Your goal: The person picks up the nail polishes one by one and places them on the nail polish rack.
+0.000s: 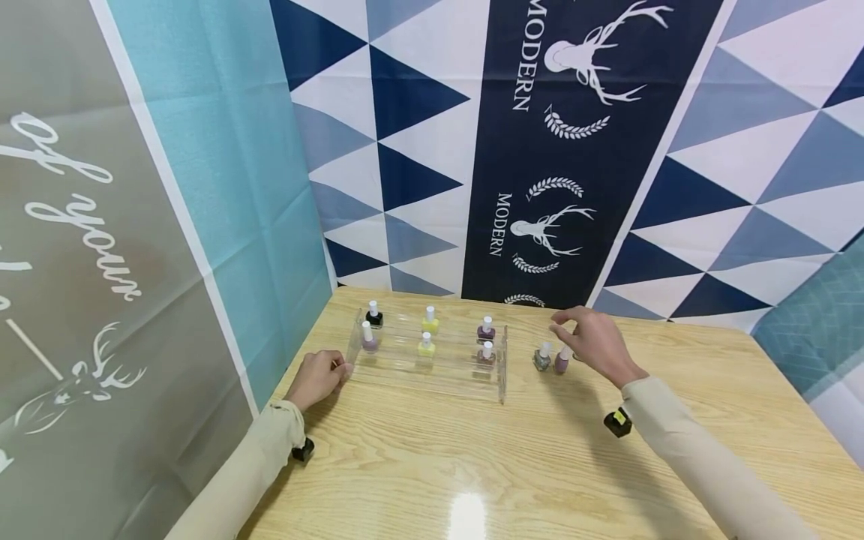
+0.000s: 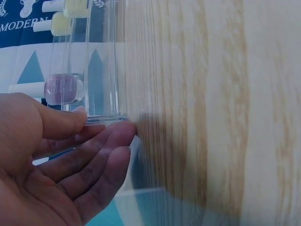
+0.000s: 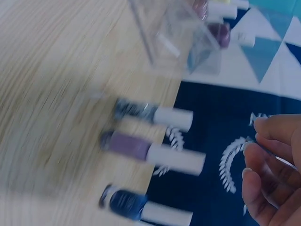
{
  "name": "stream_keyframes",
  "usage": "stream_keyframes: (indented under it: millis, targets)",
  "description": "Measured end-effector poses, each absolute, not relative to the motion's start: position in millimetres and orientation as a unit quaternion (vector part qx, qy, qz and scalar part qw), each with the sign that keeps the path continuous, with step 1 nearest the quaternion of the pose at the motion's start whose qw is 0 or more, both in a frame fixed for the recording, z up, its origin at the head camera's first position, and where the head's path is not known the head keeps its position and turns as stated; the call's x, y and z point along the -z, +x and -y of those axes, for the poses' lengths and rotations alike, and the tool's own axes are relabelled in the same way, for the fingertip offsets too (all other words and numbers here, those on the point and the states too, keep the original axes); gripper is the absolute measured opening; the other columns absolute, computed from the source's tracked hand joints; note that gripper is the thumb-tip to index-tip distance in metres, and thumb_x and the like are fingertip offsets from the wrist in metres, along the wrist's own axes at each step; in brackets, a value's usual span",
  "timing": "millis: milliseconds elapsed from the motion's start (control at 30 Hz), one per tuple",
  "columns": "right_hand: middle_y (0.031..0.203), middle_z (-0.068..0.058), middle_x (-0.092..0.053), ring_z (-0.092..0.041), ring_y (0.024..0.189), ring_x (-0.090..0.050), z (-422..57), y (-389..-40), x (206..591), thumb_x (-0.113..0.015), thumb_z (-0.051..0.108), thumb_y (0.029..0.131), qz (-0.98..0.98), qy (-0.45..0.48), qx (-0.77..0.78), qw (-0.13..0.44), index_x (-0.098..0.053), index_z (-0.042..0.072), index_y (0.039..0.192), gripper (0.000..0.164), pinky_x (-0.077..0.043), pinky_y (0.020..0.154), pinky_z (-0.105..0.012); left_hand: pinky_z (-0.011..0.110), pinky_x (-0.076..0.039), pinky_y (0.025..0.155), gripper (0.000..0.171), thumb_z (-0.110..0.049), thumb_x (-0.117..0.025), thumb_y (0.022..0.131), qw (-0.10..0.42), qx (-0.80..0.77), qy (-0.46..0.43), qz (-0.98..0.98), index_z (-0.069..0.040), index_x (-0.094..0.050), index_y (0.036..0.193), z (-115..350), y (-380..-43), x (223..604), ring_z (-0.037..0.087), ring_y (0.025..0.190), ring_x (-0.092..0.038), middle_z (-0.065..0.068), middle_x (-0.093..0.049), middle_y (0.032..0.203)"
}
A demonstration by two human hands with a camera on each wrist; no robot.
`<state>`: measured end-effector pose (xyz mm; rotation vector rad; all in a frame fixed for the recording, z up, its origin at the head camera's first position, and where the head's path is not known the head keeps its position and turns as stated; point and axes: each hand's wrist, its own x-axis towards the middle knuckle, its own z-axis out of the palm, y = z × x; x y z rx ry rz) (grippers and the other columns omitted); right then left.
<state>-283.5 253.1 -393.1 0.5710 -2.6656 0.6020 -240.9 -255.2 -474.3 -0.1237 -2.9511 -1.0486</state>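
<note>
A clear stepped rack (image 1: 418, 384) stands near the back of the table. My left hand (image 1: 319, 379) pinches its left end between thumb and fingers. On its tiers sit a black nail polish bottle (image 1: 374, 318), a lilac one (image 1: 369, 342), two yellow ones (image 1: 426, 348), a dark purple one (image 1: 486, 333) and a mauve one (image 1: 486, 357). Right of the rack, a silver glitter bottle (image 1: 542, 360) and a purple bottle (image 1: 562, 361) stand side by side. Above them hovers my right hand (image 1: 597, 341), fingers loosely bent around nothing. The right wrist view shows a dark blue bottle (image 3: 126, 203) beside the purple one.
Patterned cloth (image 1: 418, 165) hangs right behind the wooden table (image 1: 472, 450), and a grey and turquoise cloth (image 1: 202, 187) closes off the left side. Small black devices (image 1: 617, 422) sit at both wrists.
</note>
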Motion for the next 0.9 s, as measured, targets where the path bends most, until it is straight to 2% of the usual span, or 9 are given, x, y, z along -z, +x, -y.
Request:
stream_keyframes:
  millis: [300, 400, 533, 667, 900]
  targets:
    - [0.106, -0.026, -0.071, -0.025, 0.065, -0.067, -290.2, -291.7, 402.4, -0.075, 0.014, 0.094, 0.951, 0.158, -0.186, 0.19, -0.075, 0.0, 0.112, 0.023, -0.052, 0.059, -0.049, 0.031, -0.04, 0.05, 0.027, -0.017, -0.065, 0.103, 0.007, 0.33, -0.041, 0.943, -0.009, -0.067, 0.078, 254.0, -239.3, 473.0, 0.016, 0.05, -0.054, 0.002, -0.062, 0.059]
    - [0.107, -0.027, -0.069, -0.037, 0.076, -0.069, -301.0, -295.5, 408.1, -0.075, 0.014, 0.093, 0.953, 0.148, -0.182, 0.19, -0.075, -0.001, 0.112, 0.025, -0.053, 0.063, -0.053, 0.03, -0.04, 0.05, 0.027, -0.018, -0.065, 0.104, 0.004, 0.327, -0.036, 0.944, -0.009, -0.067, 0.078, 253.7, -239.7, 473.3, 0.016, 0.051, -0.054, 0.001, -0.062, 0.06]
    - [0.112, -0.028, -0.069, -0.05, 0.099, -0.065, -311.0, -298.9, 414.6, -0.075, 0.014, 0.092, 0.956, 0.139, -0.179, 0.187, -0.074, -0.003, 0.113, 0.027, -0.051, 0.076, -0.062, 0.03, -0.041, 0.05, 0.026, -0.017, -0.064, 0.104, -0.002, 0.326, -0.03, 0.945, -0.009, -0.067, 0.08, 253.5, -240.2, 473.2, 0.015, 0.052, -0.054, 0.001, -0.063, 0.061]
    - [0.113, -0.027, -0.07, -0.051, 0.104, -0.063, -318.1, -299.4, 419.5, -0.075, 0.013, 0.092, 0.958, 0.13, -0.183, 0.18, -0.073, -0.004, 0.114, 0.029, -0.05, 0.079, -0.064, 0.031, -0.042, 0.05, 0.025, -0.016, -0.064, 0.104, -0.002, 0.328, -0.033, 0.944, -0.009, -0.067, 0.08, 254.2, -239.8, 474.4, 0.015, 0.052, -0.056, 0.001, -0.063, 0.062]
    - [0.112, -0.026, -0.072, -0.051, 0.102, -0.065, -322.9, -301.8, 424.0, -0.075, 0.015, 0.092, 0.96, 0.131, -0.179, 0.173, -0.075, -0.004, 0.112, 0.028, -0.052, 0.076, -0.063, 0.032, -0.042, 0.048, 0.025, -0.015, -0.066, 0.103, 0.005, 0.336, -0.044, 0.941, -0.008, -0.068, 0.078, 254.4, -239.7, 473.5, 0.015, 0.051, -0.058, 0.001, -0.063, 0.06]
